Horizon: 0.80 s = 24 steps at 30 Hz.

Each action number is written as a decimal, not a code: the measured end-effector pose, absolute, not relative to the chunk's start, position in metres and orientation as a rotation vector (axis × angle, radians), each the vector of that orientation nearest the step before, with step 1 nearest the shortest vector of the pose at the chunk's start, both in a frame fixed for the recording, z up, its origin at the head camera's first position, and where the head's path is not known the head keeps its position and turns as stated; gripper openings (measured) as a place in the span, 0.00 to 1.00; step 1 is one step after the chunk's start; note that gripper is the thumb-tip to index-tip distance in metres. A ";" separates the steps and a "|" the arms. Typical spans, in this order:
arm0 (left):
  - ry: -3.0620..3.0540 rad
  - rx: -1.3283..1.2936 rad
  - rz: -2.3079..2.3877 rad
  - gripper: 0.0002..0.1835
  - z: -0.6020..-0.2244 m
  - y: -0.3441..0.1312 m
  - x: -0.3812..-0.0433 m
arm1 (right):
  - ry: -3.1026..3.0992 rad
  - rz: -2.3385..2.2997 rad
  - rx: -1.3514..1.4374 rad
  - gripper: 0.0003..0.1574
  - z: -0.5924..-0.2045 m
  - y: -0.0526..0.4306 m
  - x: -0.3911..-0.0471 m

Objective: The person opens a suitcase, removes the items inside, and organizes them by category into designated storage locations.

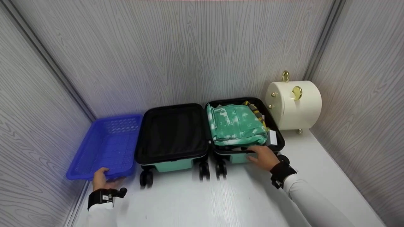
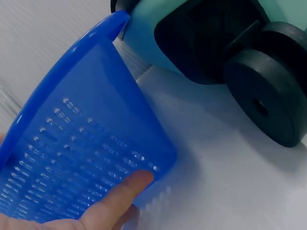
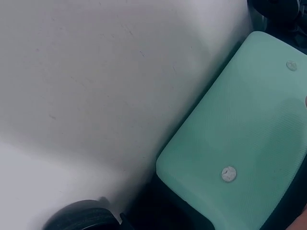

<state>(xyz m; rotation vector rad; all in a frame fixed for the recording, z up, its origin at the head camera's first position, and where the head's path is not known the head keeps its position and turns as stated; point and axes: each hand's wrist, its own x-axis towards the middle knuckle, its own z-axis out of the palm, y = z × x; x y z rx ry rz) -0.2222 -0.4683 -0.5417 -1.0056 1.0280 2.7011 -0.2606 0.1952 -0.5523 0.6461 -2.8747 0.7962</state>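
The left grip (image 1: pixel 99 181) pinches the near rim of the rectangular blue plastic basket (image 1: pixel 116 148), while the right grip (image 1: pixel 265 158), its closure unclear, lies at the open mint-green-and-black wheeled suitcase's (image 1: pixel 173 134) packed right half.

Basket (image 1: pixel 115 146) far L on the surface (image 1: pixel 195 201); suitcase (image 1: pixel 172 134) mid, just R of it, rear wall (image 1: pixel 176 47) behind. In suitcase's R half: garment (image 1: pixel 238 124), w/ box (image 1: pixel 272 138) in the front R corner (right beside the cloth). Case (image 1: pixel 301 110) R of suitcase. L hand (image 1: pixel 101 179) at basket's front edge, R hand (image 1: pixel 264 157) at suitcase's front R rim.
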 end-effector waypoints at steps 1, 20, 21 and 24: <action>1.038 -1.009 2.696 0.31 -0.541 -0.469 -0.223 | -2.872 0.786 0.647 0.19 -0.553 0.195 -0.261; 1.230 -1.117 2.827 0.25 -0.516 -0.468 -0.224 | -2.856 0.746 0.639 0.19 -0.556 0.195 -0.263; 1.211 -1.098 2.835 0.25 -0.513 -0.468 -0.224 | -2.858 0.747 0.638 0.19 -0.556 0.195 -0.262; 1.206 -1.058 2.859 0.21 -0.504 -0.466 -0.224 | -2.858 0.752 0.645 0.19 -0.555 0.194 -0.262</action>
